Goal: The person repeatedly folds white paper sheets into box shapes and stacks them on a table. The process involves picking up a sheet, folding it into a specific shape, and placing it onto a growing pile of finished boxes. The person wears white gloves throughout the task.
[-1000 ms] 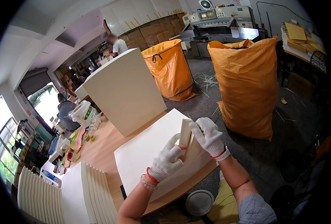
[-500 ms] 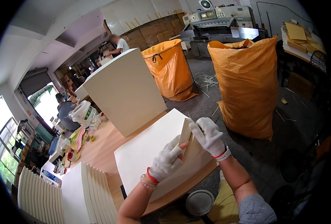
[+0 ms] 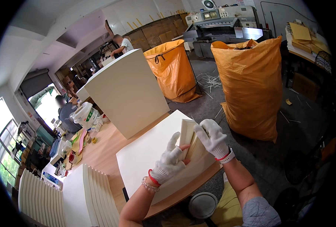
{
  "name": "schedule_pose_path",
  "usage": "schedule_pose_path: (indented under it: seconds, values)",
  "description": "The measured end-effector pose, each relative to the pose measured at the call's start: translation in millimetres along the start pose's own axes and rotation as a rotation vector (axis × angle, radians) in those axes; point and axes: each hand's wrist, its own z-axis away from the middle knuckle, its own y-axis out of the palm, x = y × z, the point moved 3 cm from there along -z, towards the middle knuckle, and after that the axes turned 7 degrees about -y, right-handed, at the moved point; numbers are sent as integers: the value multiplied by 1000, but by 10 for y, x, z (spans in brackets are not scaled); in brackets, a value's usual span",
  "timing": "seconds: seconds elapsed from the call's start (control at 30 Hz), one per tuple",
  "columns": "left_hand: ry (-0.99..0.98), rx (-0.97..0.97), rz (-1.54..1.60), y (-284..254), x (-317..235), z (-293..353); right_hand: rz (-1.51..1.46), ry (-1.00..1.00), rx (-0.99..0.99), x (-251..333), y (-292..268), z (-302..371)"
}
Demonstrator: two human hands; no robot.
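Observation:
A large white paper sheet (image 3: 149, 149) lies on the wooden table in front of me, and its right-hand edge is raised into a narrow folded strip (image 3: 187, 130). My left hand (image 3: 168, 162), in a white glove with some bare fingertips, closes on the strip's left side with thumb and fingers. One gloved finger points up along it. At the far end, my gloved right hand (image 3: 212, 139) grips the strip's right side. Whether the fold is one sheet or several layers, I cannot tell.
A tall pale block (image 3: 128, 94) stands on the table (image 3: 113, 130) beyond the sheet. Fanned white paper stacks (image 3: 75, 200) sit at the near left. Two orange sacks (image 3: 247, 90) (image 3: 171, 72) stand on the floor. A white bucket (image 3: 84, 115) and two people are farther back.
The folded strip has tilted, so more of its inner side shows. My left fingers have spread and shifted slightly; my right hand has barely moved. The person behind the block has moved an arm.

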Motion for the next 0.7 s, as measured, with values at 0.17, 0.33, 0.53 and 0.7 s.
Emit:
schedule_pose_path:
  seconds: [0.17,0.33,0.53,0.7]
  values:
    - [74,85,-160,-21,100,-4,35,-31,-21,5,29,3]
    - [58,-45,-20,28,26,-3,239,-218,22,42,18,10]
    - [76,-52,-27,16,-4,-16,94,-183,10,-22,16,46]
    - [59,92,-215,-5,79,14,67,-149,20,-29,30,55]
